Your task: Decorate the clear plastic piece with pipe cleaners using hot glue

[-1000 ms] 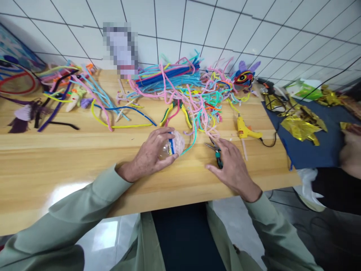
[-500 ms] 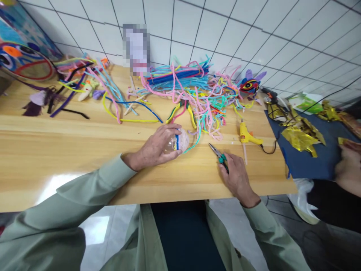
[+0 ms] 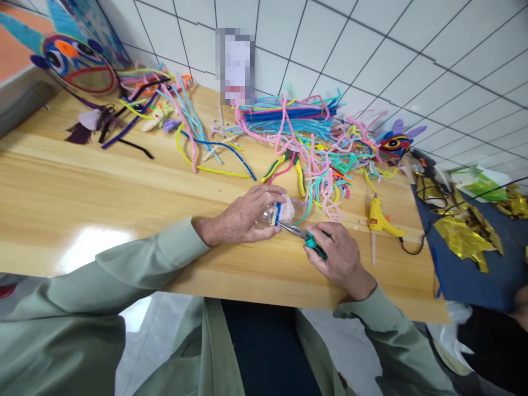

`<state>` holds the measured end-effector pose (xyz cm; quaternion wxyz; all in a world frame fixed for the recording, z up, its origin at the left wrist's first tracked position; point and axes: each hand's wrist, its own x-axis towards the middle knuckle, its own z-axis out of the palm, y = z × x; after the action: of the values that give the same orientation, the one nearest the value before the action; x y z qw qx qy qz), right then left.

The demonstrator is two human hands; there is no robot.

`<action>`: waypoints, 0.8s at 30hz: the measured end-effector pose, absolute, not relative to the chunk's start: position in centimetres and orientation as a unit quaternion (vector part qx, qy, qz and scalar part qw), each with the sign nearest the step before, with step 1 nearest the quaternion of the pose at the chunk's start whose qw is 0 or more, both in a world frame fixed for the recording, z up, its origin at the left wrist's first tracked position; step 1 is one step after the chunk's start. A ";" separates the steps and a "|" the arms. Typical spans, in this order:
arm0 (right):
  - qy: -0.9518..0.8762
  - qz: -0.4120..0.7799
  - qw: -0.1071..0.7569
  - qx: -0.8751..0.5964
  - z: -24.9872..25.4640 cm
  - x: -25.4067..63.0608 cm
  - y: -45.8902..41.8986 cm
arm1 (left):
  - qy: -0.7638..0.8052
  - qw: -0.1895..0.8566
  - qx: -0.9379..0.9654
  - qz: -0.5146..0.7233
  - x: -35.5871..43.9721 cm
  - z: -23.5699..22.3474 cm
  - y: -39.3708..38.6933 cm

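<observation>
My left hand (image 3: 247, 215) is closed round a small clear plastic bottle (image 3: 268, 215) that lies on its side, with a blue and yellow band and a pale pink fuzzy end facing right. In my right hand (image 3: 336, 250) are needle-nose pliers (image 3: 303, 234) with green and black handles. Their tips meet the bottle at its banded part; whether they grip anything there I cannot tell. Just beyond the bottle, yellow and green handled pliers (image 3: 302, 176) lie among tangled pipe cleaners (image 3: 325, 165). A thin teal pipe cleaner (image 3: 306, 212) trails beside the pink end.
A yellow glue gun (image 3: 379, 217) with a cord stands to the right. Crumpled gold foil (image 3: 466, 236) covers part of a dark blue surface beyond it. Bundled pipe cleaners (image 3: 289, 118) line the tiled wall, with a colourful mask-like face (image 3: 78, 63) at the left.
My right hand has brought the needle-nose pliers left, and their tips now reach the bottle. My left hand keeps its hold. The view has shifted to the left.
</observation>
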<state>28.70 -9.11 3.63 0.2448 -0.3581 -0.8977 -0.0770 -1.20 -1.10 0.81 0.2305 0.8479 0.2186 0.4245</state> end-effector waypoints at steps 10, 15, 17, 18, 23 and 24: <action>-0.908 -0.065 0.255 -0.326 3.1 29.6 -7.1 | 0.219 0.229 0.846 0.428 -1.1 1.3 -1.1; -0.902 -0.057 0.270 -0.331 3.1 29.4 -6.7 | 0.228 0.242 0.847 0.415 -1.1 1.4 -1.0; -0.902 -0.057 0.270 -0.333 3.2 29.3 -6.6 | 0.227 0.241 0.846 0.417 -1.1 1.4 -1.0; -0.901 -0.059 0.270 -0.334 3.3 29.2 -6.5 | 0.226 0.240 0.846 0.418 -1.0 1.5 -1.0; -0.899 -0.080 0.269 -0.335 3.7 28.9 -6.5 | 0.220 0.234 0.849 0.420 -1.0 1.6 -1.0; -0.900 -0.081 0.268 -0.334 3.8 28.8 -6.4 | 0.218 0.234 0.849 0.421 -1.0 1.6 -1.0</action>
<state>28.83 -6.43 3.80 0.2683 -0.3339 -0.8999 -0.0815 -1.00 -0.97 1.55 0.2343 0.8488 0.2179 0.4210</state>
